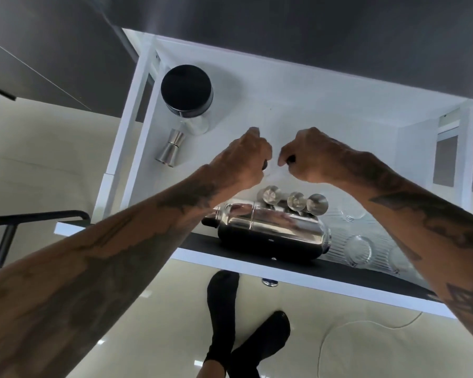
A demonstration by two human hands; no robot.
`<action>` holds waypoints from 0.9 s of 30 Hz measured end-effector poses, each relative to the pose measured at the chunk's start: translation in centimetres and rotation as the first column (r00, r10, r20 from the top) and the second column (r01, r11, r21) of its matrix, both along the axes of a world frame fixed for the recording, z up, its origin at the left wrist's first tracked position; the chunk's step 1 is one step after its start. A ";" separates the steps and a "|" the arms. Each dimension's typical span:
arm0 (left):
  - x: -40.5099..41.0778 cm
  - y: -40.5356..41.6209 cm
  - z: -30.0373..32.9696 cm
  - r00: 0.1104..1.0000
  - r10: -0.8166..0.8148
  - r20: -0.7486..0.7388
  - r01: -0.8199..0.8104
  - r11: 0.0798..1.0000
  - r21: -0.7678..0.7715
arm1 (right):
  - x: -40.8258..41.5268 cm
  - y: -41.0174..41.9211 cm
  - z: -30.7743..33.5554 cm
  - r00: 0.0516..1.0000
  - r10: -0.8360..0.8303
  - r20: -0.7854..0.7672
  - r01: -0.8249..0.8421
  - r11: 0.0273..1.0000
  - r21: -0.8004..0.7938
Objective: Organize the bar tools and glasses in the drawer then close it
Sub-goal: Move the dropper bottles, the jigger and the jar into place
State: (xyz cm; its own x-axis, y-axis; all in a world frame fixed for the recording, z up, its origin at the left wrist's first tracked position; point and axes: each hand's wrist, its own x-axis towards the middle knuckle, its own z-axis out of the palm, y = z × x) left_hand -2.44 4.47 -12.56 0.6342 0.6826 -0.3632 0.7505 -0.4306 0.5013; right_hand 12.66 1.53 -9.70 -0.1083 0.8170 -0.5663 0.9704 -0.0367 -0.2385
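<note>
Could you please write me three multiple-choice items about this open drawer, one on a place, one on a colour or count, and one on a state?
1. Where is the jigger?
A. Near the drawer's left wall, beside the jar
B. On the floor
C. Inside the shaker

2. What colour is the jar's lid?
A. White
B. Black
C. Red

3. How does the shaker sit?
A. Upright
B. Lying on its side
C. Held in a hand

Answers: 1 A, it stands just in front of the jar by the left wall. 2 B, the lid is dark black. 3 B, its body lies flat by the front panel, both hands away from it.
</note>
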 end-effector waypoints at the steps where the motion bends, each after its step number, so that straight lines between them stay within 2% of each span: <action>1: 0.9 0.4 0.1 0.999 -0.033 0.002 0.033 0.999 -0.006 | 0.7 -0.4 0.2 1.000 -0.016 0.008 0.016 1.000 -0.021; 4: 3.0 1.1 0.6 0.981 -0.190 -0.040 0.188 0.981 -0.057 | 2.1 -1.4 0.4 0.995 -0.094 -0.027 0.091 0.992 -0.090; 7: 4.2 1.3 0.8 0.931 -0.343 -0.122 0.334 0.939 -0.086 | 2.6 -2.3 0.1 0.995 -0.081 -0.060 0.074 0.990 -0.118; 12: 3.8 1.7 1.4 0.892 -0.417 -0.173 0.396 0.907 -0.143 | 3.0 -3.1 0.1 0.972 -0.192 -0.135 0.181 0.980 -0.087; 17: 3.2 1.1 1.4 0.902 -0.400 -0.163 0.364 0.907 -0.210 | 3.1 -3.3 0.6 0.976 -0.167 -0.139 0.149 0.980 -0.131; 21: 3.3 0.9 1.8 0.916 -0.361 -0.175 0.313 0.916 -0.252 | 2.7 -3.2 1.1 0.991 -0.099 -0.086 0.083 0.982 -0.167; 27: 2.9 0.5 1.8 0.973 -0.206 -0.100 0.171 0.945 -0.280 | 3.1 -3.4 0.9 0.999 -0.034 -0.036 0.030 0.993 -0.115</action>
State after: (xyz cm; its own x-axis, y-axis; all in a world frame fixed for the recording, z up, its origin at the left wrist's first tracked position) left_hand 0.41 4.93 -10.77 0.6792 0.4214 -0.6010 0.7329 -0.4337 0.5242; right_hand 15.74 -1.86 -8.75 -0.1062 0.7503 -0.6525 0.9588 -0.0965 -0.2671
